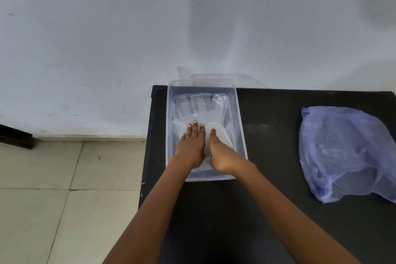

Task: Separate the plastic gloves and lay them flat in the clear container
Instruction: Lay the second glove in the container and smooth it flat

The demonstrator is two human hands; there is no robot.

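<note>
With both hands, left [191, 146] and right [220, 152], pressing flat-fingered and gripping nothing, I judge the thin clear plastic gloves [200, 111] in the clear rectangular plastic container [241, 126] flimsy, slippery, best pinched at the cuff.

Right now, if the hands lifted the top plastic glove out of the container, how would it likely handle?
Probably floppy: the plastic glove is thin, see-through film lying flat in the clear container. Likely very light and clingy, since both the left hand and right hand press on it. It may slide on the smooth plastic beneath.
</note>
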